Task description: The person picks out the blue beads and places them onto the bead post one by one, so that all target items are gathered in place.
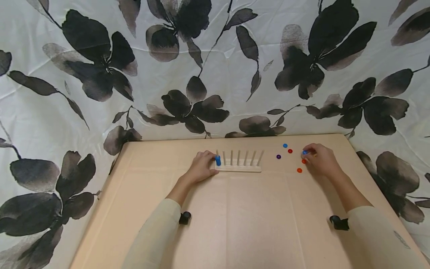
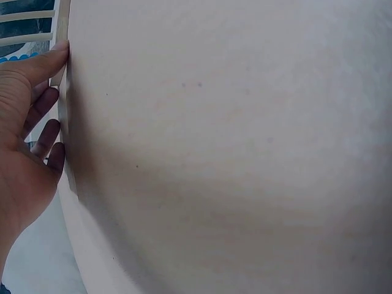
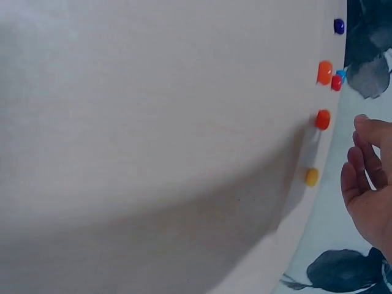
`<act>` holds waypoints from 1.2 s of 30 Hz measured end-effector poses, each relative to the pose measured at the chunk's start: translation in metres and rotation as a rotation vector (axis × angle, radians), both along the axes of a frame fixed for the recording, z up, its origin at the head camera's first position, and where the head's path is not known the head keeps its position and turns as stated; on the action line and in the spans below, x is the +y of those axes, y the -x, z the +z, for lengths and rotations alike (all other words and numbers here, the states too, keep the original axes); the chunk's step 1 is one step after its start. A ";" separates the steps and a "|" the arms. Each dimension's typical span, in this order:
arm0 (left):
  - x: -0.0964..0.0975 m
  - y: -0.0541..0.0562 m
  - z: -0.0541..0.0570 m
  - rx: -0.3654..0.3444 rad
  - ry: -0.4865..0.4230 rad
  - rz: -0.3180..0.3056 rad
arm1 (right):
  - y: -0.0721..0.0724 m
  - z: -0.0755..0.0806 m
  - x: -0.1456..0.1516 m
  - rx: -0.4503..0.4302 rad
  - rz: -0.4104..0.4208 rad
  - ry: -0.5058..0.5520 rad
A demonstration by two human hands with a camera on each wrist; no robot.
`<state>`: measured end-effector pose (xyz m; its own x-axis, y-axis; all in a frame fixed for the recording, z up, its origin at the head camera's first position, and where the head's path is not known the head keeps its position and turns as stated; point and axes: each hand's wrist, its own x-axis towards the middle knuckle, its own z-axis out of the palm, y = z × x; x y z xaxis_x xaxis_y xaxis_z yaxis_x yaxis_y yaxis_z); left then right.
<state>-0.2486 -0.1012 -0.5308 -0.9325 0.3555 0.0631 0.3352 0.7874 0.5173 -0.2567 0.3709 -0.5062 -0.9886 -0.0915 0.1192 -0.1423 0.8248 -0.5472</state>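
Observation:
My left hand (image 1: 201, 166) holds the left end of a pale wooden peg rack (image 1: 240, 169) with a row of upright pegs. In the left wrist view, the thumb of that hand (image 2: 24, 116) lies along the rack's edge (image 2: 62, 27). Blue beads (image 1: 218, 161) are stacked on the leftmost peg, beside the fingers. Over at the right, my right hand (image 1: 320, 160) pinches a blue bead (image 1: 305, 152) between thumb and fingertips, raised above the table in the right wrist view, where the fingers hide the bead.
Loose beads lie around the right hand: blue (image 1: 285, 145), red (image 1: 290, 151), purple (image 1: 278, 157), orange-red (image 1: 304, 161) and orange (image 1: 299, 170). A yellow bead (image 3: 312, 177) shows in the right wrist view. Floral cloth (image 1: 235, 74) hangs behind the table (image 1: 255, 220).

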 end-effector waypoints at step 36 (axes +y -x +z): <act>0.000 0.003 0.007 -0.012 -0.019 -0.009 | -0.015 0.070 -0.114 0.174 0.241 0.098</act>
